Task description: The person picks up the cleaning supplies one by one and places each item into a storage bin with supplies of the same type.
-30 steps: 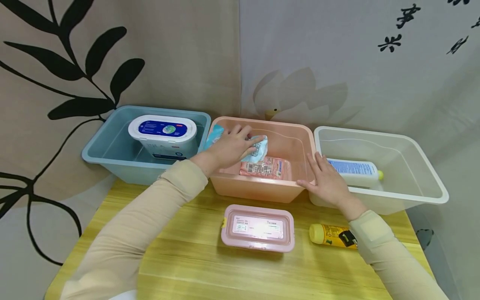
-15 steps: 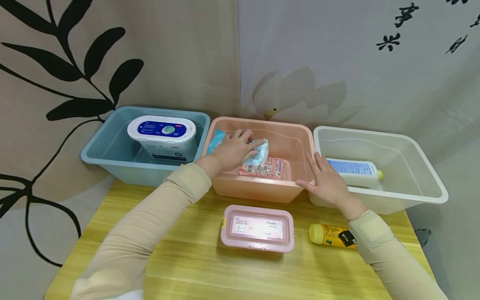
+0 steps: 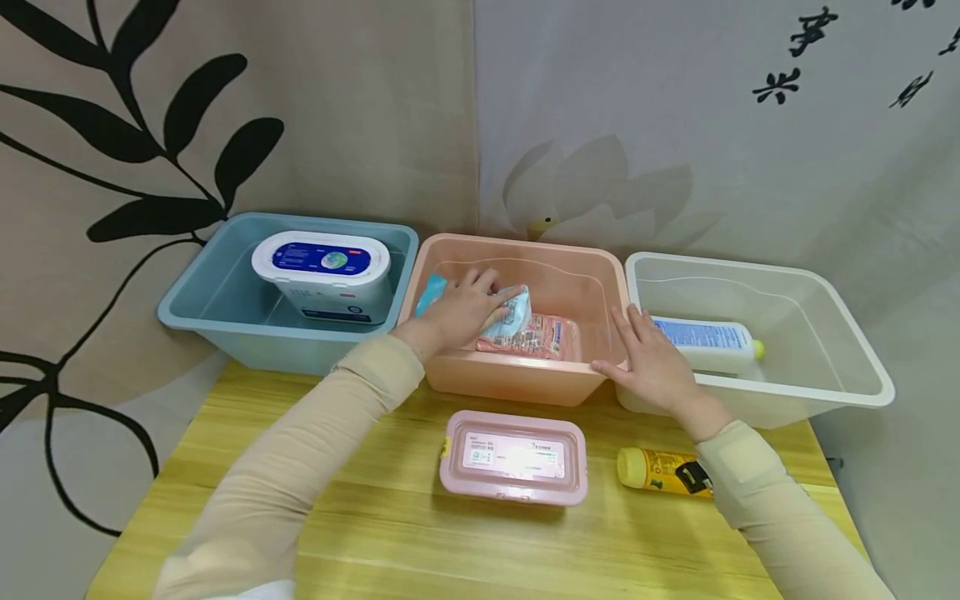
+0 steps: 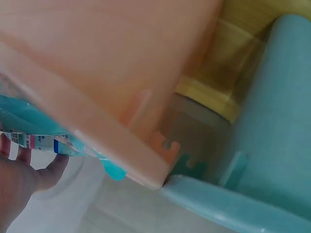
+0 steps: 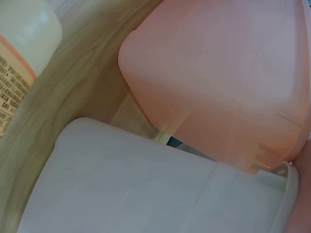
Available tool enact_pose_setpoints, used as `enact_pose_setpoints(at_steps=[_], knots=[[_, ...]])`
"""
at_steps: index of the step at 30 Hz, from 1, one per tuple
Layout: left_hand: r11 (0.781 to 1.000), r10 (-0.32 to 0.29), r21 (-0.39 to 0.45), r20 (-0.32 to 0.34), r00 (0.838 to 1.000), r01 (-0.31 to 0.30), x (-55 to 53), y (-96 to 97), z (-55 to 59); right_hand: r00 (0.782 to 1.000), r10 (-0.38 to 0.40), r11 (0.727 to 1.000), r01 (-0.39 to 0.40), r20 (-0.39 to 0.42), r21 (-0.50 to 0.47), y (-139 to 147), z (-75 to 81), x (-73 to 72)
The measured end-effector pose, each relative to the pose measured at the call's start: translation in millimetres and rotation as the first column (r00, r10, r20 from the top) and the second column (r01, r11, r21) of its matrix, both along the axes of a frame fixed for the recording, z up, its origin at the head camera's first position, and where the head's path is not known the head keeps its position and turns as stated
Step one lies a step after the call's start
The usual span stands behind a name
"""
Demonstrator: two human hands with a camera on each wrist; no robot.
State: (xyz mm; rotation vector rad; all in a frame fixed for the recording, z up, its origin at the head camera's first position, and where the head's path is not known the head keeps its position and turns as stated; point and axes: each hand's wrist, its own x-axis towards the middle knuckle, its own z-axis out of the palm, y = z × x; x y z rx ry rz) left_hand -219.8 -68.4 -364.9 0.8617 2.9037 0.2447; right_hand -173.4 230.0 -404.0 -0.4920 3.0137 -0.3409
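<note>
In the head view my left hand (image 3: 461,312) grips a light-blue soft packet (image 3: 513,312) inside the peach bin (image 3: 517,379). One blue end of the packet sticks out to the left of the hand. In the left wrist view, fingers lie against the printed side of the blue packet (image 4: 29,119) at the bin rim. Below it lies a pink printed packet (image 3: 561,337), partly covered. My right hand (image 3: 654,360) rests with fingers spread over the adjoining rims of the peach bin and the white bin (image 3: 795,390).
A blue bin (image 3: 225,325) at the left holds a white tub (image 3: 330,292). A white bottle (image 3: 712,346) lies in the white bin. Nearer on the wooden table (image 3: 375,533) are a pink lidded box (image 3: 513,483) and a yellow container (image 3: 660,472), partly behind the right sleeve.
My left hand has shifted slightly toward me and lower with the blue packet, which now overlaps more of the pink packet. My right hand stays on the rims.
</note>
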Motion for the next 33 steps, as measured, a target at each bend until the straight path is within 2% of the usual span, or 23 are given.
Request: enact_pose_setpoints(at_steps=[8, 19, 26, 33], knots=[[1.0, -0.005, 0.017, -0.003, 1.0, 0.005, -1.2, -3.1, -9.1, 1.0, 0.002, 1.0, -0.002, 0.002, 0.004, 0, 0.9, -0.5], [1.0, 0.002, 0.003, 0.017, 1.0, -0.002, -0.7, -4.4, -12.0, 1.0, 0.007, 1.0, -0.007, -0.003, 0.007, 0, 0.3, -1.6], [0.999, 0.022, 0.024, 0.049, 0.999, -0.023, 0.1, -6.1, -14.7, 1.0, 0.009, 1.0, -0.009, -0.011, -0.005, -1, -0.2, -1.8], [0.999, 0.026, 0.029, -0.044, 0.999, -0.025, -1.1, -8.1, -10.2, 1.0, 0.007, 1.0, -0.007, 0.0, 0.008, -1, 1.0, -1.3]])
